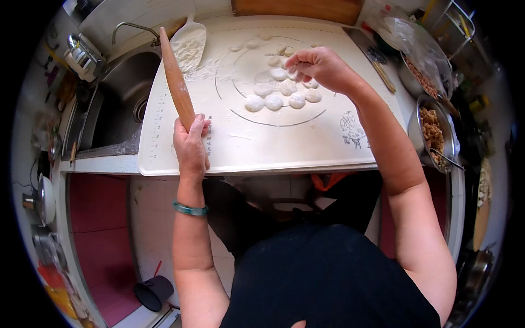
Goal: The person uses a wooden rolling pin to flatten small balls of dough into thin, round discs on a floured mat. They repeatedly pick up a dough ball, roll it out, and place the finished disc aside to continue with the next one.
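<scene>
My left hand (190,143) is wrapped round the lower end of a wooden rolling pin (176,79), which stands up slantwise at the left of the white pastry mat (240,145). Small floured dough pieces (274,102), round and flattened, lie in a cluster mid-mat. Over the far right of that cluster hangs my right hand (317,66), its fingers loosely bent and apart, slightly smeared at the tips. Nothing shows in it, and it hides some of the pieces. A white scoop of flour (189,46) rests at the mat's far left corner.
A sink (128,90) lies to the left. On the right are a knife (384,77), a metal bowl of filling with a spoon (433,134), and another bowl (418,76) partly under a plastic bag (421,41). A wooden board (298,8) stands at the back.
</scene>
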`<state>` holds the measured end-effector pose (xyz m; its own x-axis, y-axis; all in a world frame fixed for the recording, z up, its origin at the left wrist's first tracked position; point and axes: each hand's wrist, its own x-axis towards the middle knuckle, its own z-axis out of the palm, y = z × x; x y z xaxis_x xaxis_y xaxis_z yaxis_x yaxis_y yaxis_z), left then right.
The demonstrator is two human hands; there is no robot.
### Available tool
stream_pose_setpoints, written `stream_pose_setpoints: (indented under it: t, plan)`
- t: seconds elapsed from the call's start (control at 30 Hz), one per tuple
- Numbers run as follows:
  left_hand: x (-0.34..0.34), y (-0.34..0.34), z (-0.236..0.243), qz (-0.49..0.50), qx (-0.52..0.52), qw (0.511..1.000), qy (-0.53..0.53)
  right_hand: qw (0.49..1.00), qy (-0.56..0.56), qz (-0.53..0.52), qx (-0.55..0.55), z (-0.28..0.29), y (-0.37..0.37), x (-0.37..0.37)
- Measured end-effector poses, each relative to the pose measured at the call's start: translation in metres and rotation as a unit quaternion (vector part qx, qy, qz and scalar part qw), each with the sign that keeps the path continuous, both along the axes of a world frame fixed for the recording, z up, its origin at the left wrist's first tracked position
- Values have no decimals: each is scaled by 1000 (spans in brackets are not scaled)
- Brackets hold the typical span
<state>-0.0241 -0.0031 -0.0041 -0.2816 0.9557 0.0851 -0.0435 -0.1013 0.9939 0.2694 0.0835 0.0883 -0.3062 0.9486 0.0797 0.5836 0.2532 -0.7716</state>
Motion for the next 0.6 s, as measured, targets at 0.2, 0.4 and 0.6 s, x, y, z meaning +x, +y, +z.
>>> stream_pose_setpoints:
  t: [0.2,0.4,0.6]
  plan:
    - [-2,-1,-2,2,7,1000,-12,999,36,-13,-15,-4,-9,8]
    - [1,2,-3,-5,9,1000,-20,992,-17,-63,110,-47,-2,29]
    - [5,1,3,7,9,1000,-14,941,-294,-14,164,-93,-46,-25]
